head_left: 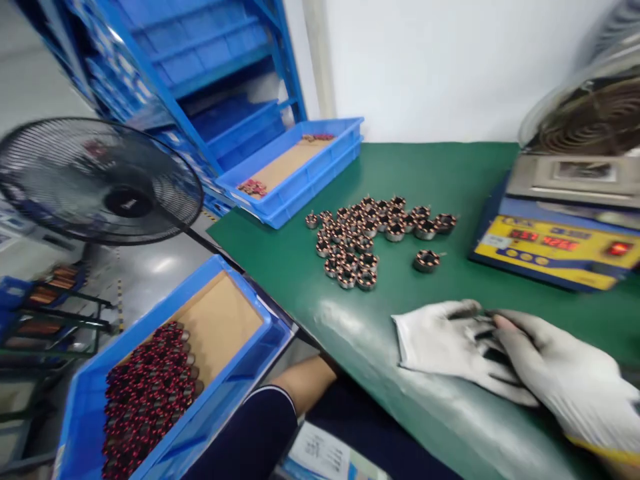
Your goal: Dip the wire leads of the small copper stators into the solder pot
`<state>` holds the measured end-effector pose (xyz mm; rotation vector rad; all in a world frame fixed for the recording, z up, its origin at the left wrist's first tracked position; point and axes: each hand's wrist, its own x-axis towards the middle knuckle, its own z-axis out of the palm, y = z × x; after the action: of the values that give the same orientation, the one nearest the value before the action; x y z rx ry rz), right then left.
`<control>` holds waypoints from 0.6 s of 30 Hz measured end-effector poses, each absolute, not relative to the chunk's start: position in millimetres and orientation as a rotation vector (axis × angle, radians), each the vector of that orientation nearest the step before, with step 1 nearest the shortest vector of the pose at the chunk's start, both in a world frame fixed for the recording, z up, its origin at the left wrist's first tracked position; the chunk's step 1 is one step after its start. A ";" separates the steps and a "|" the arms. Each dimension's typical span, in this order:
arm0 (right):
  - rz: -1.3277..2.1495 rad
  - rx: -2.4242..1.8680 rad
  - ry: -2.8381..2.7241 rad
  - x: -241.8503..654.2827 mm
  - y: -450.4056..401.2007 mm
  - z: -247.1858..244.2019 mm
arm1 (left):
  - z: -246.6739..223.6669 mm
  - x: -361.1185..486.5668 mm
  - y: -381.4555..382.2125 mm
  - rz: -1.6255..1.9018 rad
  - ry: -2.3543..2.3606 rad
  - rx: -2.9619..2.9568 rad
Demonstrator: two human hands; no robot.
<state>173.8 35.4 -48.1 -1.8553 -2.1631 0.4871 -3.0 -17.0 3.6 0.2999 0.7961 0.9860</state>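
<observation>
My right hand, in a white glove with dark fingertips and some bare skin showing at one finger, pinches the finger end of a loose white glove. That glove lies flat near the table's front edge, its cuff pointing left. My left hand is hidden; only the bare forearm and dark sleeve show below the table edge. Beyond the gloves, a single copper-wound ring sits apart from a cluster of several similar rings.
A blue tray of red-wound parts stands at the lower left, beside a black fan. Stacked blue trays rest on the green table near a blue rack. A yellow-and-blue machine stands at right.
</observation>
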 end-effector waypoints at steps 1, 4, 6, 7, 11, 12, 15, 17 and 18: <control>0.570 -1.977 -2.091 165.6 30.2 -31.9 | 1.4 -3.2 -14.3 0.836 0.658 0.204; 0.708 -2.055 -2.002 147.6 21.7 -4.2 | -7.1 -5.0 -3.9 0.638 0.450 0.006; 0.715 -1.998 -2.005 145.1 20.0 -2.1 | -12.0 -6.9 0.8 0.602 0.407 -0.035; 0.711 -1.961 -2.014 146.1 19.6 -4.0 | -14.0 -7.9 1.7 0.588 0.386 -0.040; 0.694 -1.869 -2.060 150.8 17.5 -12.3 | -19.8 -10.8 -2.5 0.610 0.302 -0.023; 0.682 -1.852 -2.077 150.5 16.3 -12.4 | -21.3 -11.2 -4.3 0.619 0.282 -0.016; 0.694 -1.781 -2.164 146.5 13.4 -9.8 | -26.9 -11.8 -7.2 0.623 0.252 0.012; 0.717 -1.766 -2.195 143.7 13.3 -8.6 | -30.2 -11.6 -6.6 0.616 0.257 0.042; 0.722 -1.768 -2.196 142.8 13.7 -8.6 | -31.3 -11.4 -6.0 0.615 0.259 0.049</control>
<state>142.8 13.7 -8.6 -1.7677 -2.1956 0.7220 -11.4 -6.0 -31.3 0.0493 0.2588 0.6152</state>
